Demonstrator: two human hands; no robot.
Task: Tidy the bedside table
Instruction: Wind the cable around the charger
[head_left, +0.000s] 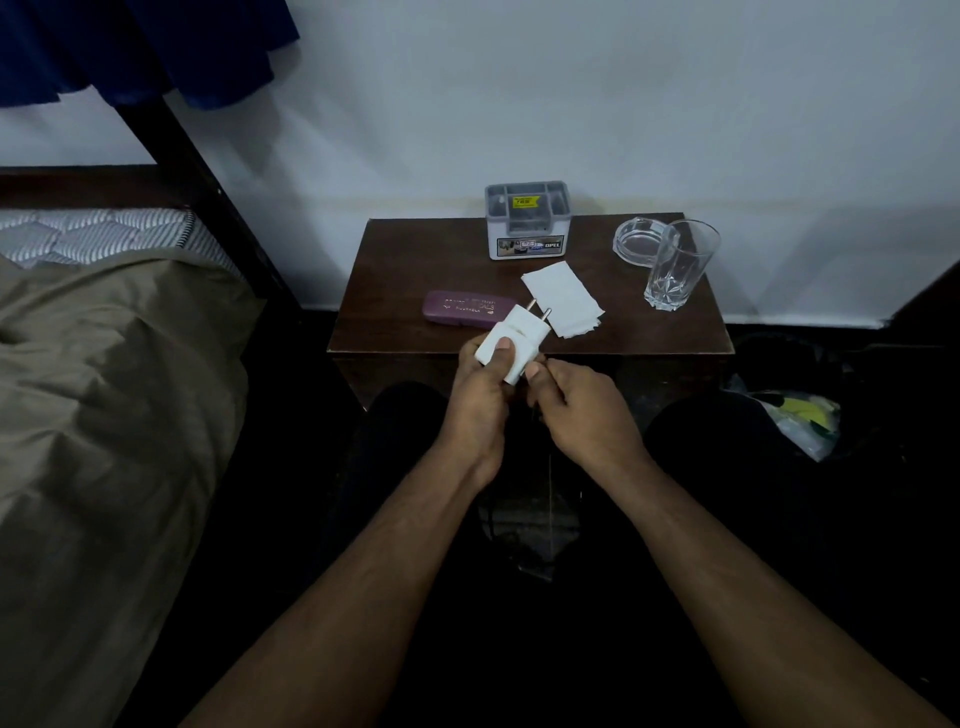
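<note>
Left hand (480, 387) is gripping the white two-pin charger plug (511, 340) just before the dark wooden tabletop (395, 270); right hand (582, 415) is pinching at its base. Beyond are lying a maroon case (457, 309), white tissue (563, 296), clear tumbler (680, 265), glass ashtray (636, 241), grey compartmented organiser box (527, 221), contents unclear.

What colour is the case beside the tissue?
Purple case with gold lettering, seen in the head view.

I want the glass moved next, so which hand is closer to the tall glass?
Right. The right hand is below and left of the tall glass; the left hand is farther left, holding the white charger.
</note>
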